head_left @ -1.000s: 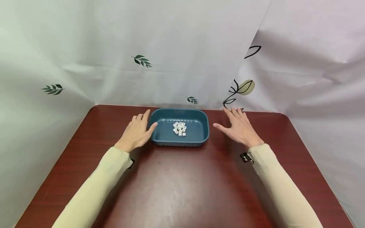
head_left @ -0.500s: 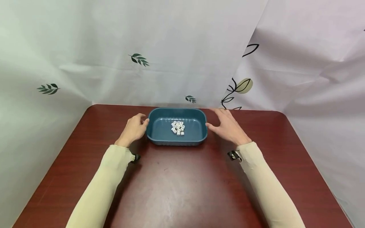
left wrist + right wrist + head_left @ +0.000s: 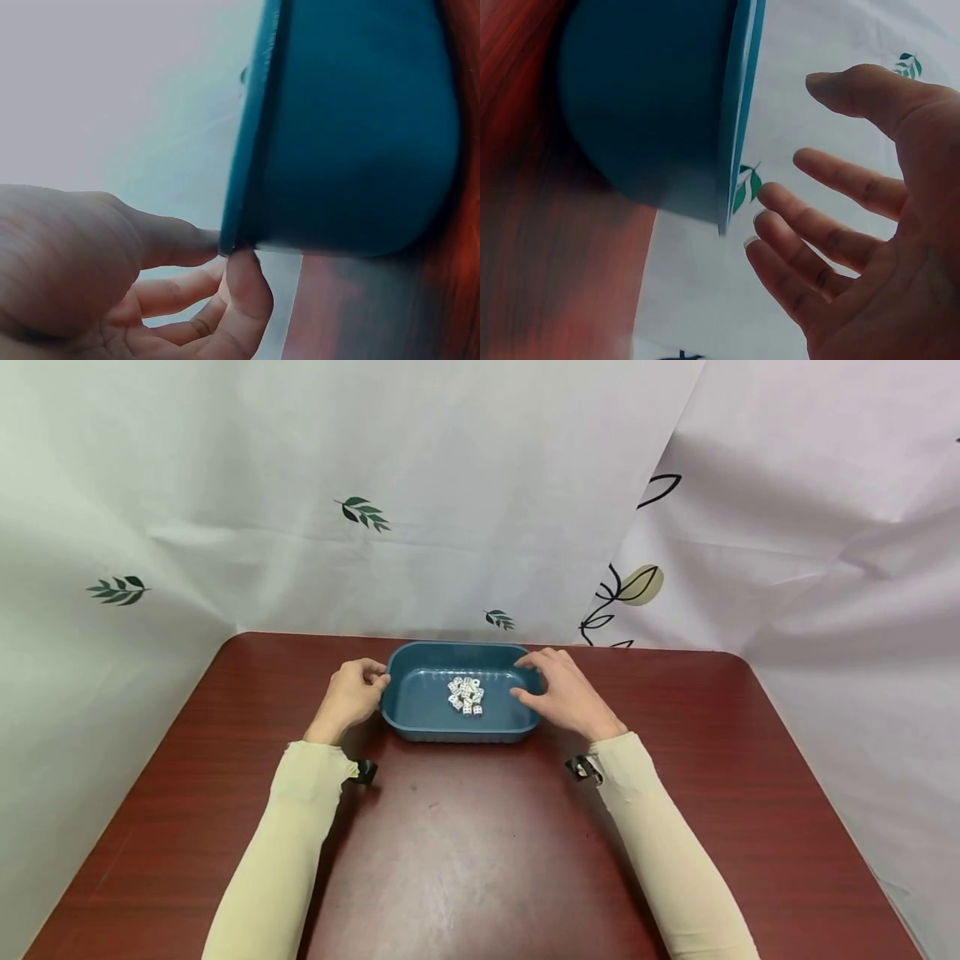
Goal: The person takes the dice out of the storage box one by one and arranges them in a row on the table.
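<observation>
A teal oblong tray (image 3: 450,732) stands at the far middle of the table, with several small white dice (image 3: 465,695) heaped in its centre. My left hand (image 3: 377,677) is at the tray's left end. In the left wrist view the left hand (image 3: 229,252) pinches the tray's rim (image 3: 251,161) between thumb and forefinger. My right hand (image 3: 529,680) hovers over the tray's right end. Seen from the right wrist, the right hand (image 3: 811,120) has loosely spread fingers (image 3: 832,176) that hold nothing and stay just off the tray's rim (image 3: 739,112). Both arms wear beige sleeves.
The dark red wooden table (image 3: 480,852) has rounded far corners and bare wood in front of the tray. White cloth with leaf prints (image 3: 360,513) hangs close behind and to both sides. A small black clip (image 3: 582,767) sits at each wrist.
Both hands moved inward to the tray. The left went from lying flat beside it to pinching its left rim. The right slid left from the bare table to over the tray's right end.
</observation>
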Motion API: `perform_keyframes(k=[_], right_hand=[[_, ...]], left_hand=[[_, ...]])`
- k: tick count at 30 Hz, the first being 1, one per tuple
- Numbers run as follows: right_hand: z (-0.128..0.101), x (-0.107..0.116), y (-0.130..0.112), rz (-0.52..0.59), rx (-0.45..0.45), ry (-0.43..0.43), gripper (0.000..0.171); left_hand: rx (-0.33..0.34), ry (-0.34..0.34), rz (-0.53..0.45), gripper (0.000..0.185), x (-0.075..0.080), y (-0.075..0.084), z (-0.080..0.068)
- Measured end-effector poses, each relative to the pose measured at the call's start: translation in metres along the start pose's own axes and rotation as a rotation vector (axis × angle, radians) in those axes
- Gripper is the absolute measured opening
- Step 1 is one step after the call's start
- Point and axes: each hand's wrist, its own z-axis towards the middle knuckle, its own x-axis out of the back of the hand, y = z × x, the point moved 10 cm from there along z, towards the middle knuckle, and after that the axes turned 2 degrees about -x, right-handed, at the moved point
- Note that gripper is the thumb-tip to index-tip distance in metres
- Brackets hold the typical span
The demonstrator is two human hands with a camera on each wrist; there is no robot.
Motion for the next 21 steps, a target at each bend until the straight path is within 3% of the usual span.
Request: perform_keyframes(k=[8, 16, 21], right_hand=[[0.006, -0.021, -0.013, 0.04, 0.017, -0.035, 0.037], [0.011, -0.046, -0.015, 0.091, -0.003, -0.108, 0.034], [0.015, -0.048, -0.01, 0.067, -0.031, -0.083, 0.029]], left_hand=[[0.037, -0.038, -0.1, 0.033, 0.0, -0.007, 0.003], [0.068, -0.05, -0.086, 0.03, -0.001, -0.011, 0.002], [0.082, -0.062, -0.112, 0.03, -0.002, -0.01, 0.005]])
